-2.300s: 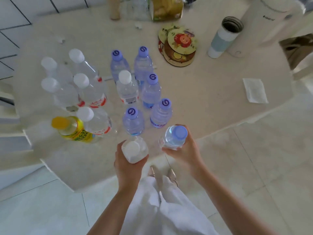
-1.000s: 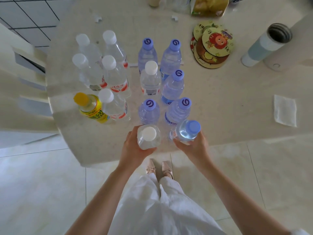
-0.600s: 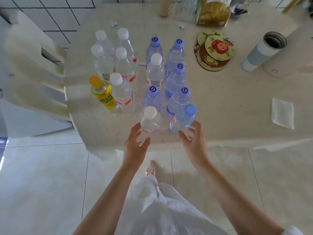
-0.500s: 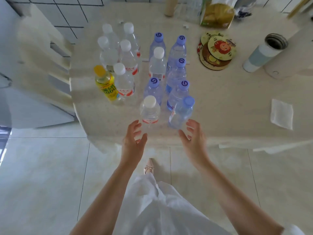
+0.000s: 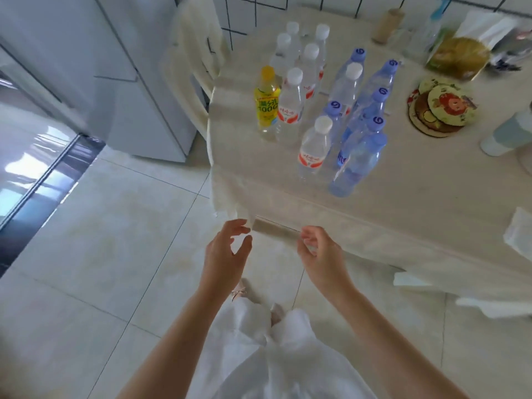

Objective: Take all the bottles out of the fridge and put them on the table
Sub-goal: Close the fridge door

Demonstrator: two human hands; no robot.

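Observation:
Several water bottles stand grouped on the cream table (image 5: 408, 197). Nearest the front edge are a white-capped bottle with a red label (image 5: 313, 149) and a blue-capped bottle (image 5: 358, 165). A yellow drink bottle (image 5: 266, 100) stands at the group's left. My left hand (image 5: 227, 256) and my right hand (image 5: 321, 253) hang empty below the table's front edge, fingers apart and loosely curled, clear of every bottle. The white fridge (image 5: 121, 67) stands at the upper left, and from this angle I cannot tell whether its door is ajar.
A pale chair (image 5: 195, 61) stands between fridge and table. Round coasters (image 5: 440, 108), a pale blue cup (image 5: 509, 133), a snack bag (image 5: 457, 57) and a white napkin (image 5: 521, 234) lie on the table's right side. A dark glossy panel (image 5: 43, 180) runs along the left floor.
Both hands set their bottles down at the table's front, let go and drew back below the edge. My view has swung left, bringing the fridge into sight.

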